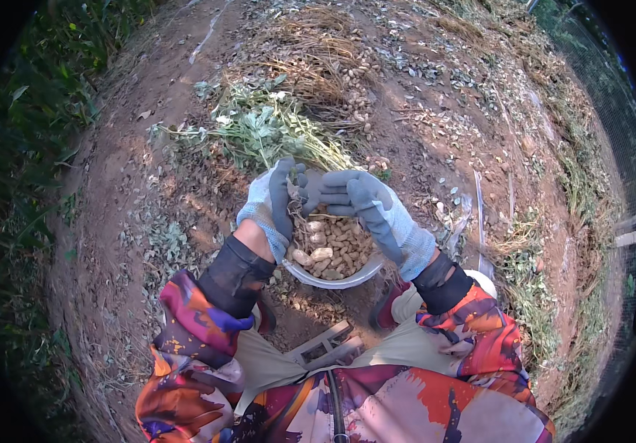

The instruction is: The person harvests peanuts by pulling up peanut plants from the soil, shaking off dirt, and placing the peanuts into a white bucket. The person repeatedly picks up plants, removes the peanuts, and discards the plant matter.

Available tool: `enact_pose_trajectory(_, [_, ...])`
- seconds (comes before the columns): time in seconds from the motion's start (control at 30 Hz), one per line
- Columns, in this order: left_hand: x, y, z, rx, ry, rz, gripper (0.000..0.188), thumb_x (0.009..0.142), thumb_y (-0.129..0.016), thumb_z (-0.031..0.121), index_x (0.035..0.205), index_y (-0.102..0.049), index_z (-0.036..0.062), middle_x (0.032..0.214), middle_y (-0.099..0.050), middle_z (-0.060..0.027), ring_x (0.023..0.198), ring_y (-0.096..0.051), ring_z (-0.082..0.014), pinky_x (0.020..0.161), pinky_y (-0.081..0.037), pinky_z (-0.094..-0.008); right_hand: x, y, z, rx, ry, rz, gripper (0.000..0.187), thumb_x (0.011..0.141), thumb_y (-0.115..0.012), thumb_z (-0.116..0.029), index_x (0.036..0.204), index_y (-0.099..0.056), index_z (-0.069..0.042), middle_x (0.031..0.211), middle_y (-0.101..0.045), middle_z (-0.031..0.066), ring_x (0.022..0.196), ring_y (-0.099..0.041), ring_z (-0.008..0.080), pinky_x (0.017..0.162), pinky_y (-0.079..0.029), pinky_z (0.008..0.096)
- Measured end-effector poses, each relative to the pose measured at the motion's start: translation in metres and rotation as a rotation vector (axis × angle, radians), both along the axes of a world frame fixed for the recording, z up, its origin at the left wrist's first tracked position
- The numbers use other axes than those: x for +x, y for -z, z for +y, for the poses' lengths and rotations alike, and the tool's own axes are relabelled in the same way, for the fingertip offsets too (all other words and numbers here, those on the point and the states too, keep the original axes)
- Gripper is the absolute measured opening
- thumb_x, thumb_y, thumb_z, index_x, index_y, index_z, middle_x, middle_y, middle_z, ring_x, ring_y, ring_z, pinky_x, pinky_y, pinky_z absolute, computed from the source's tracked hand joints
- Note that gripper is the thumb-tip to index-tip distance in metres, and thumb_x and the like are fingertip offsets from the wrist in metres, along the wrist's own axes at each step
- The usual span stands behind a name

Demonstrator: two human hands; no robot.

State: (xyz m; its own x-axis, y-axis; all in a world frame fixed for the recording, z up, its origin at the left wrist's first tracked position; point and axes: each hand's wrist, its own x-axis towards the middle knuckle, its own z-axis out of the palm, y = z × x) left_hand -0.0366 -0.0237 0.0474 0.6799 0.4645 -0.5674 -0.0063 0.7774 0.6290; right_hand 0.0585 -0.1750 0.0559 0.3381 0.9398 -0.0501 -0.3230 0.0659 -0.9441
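Observation:
My left hand (279, 193), in a grey-coated light-blue work glove, is closed round thin peanut roots (297, 214). Pale peanuts (320, 254) hang below it, looking larger and nearer than those in the bowl. Opposite it, my right hand (368, 205) in a matching glove has its fingers stretched out toward the left one, with no object visible in it. Beneath both hands stands a round, pale bowl (338, 283), holding a heap of loose peanuts (349, 249). The hands hide its far part.
Just beyond the bowl lies a green leafy bunch of peanut plants (262, 129). Farther off are dried stalks (310, 63). A wooden piece (325, 345) sits between my feet. Clear plastic film (465, 218) lies to the right, tall green plants (26, 148) stand left, and netting (613, 125) runs along the right.

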Motion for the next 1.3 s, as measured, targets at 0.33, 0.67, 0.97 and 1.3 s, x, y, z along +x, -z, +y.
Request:
enact_pose_trajectory(0.33, [0.021, 0.029, -0.017, 0.302, 0.141, 0.25, 0.042, 0.079, -0.055, 0.026, 0.108, -0.043, -0.0019, 0.085, -0.055, -0.0144, 0.068, -0.055, -0.0228, 0.057, -0.046, -0.0364, -0.024, 0.015, -0.001, -0.104, -0.102, -0.055, 0.064, 0.086, -0.054, -0.043, 0.128, -0.033, -0.001, 0.117, -0.047, 0.0074, 0.108, -0.045, 0.0152, 0.093, -0.036, 0.0288])
enact_pose_trajectory(0.67, [0.021, 0.012, -0.017, 0.118, 0.097, 0.031, 0.016, 0.083, -0.051, 0.015, 0.087, -0.052, 0.0003, 0.076, -0.055, -0.0134, 0.066, -0.061, -0.0251, 0.051, -0.05, -0.0375, -0.025, 0.013, -0.01, -0.144, -0.125, 0.317, 0.059, 0.084, -0.061, -0.024, 0.129, -0.031, 0.0, 0.112, -0.052, 0.0087, 0.103, -0.052, 0.0159, 0.087, -0.043, 0.0286])
enact_pose_trajectory(0.97, [0.019, 0.013, -0.015, -0.003, 0.108, -0.083, 0.017, 0.088, -0.052, 0.022, 0.094, -0.049, 0.0072, 0.073, -0.056, -0.0057, 0.057, -0.057, -0.0184, 0.041, -0.045, -0.0288, -0.031, 0.022, -0.019, -0.154, -0.259, 0.567, 0.028, 0.084, -0.061, -0.013, 0.105, -0.046, -0.005, 0.096, -0.057, 0.0071, 0.082, -0.058, 0.0141, 0.064, -0.047, 0.0239])
enact_pose_trajectory(1.3, [0.007, 0.001, -0.017, 0.007, 0.307, -0.267, 0.048, 0.088, -0.048, 0.036, 0.12, -0.039, 0.0016, 0.093, -0.059, -0.018, 0.087, -0.061, -0.0302, 0.073, -0.053, -0.0392, -0.023, 0.005, -0.013, -0.321, -0.293, 0.115, 0.044, 0.073, -0.072, -0.024, 0.105, -0.05, -0.005, 0.074, -0.056, -0.0025, 0.058, -0.05, 0.0025, 0.048, -0.039, 0.0178])
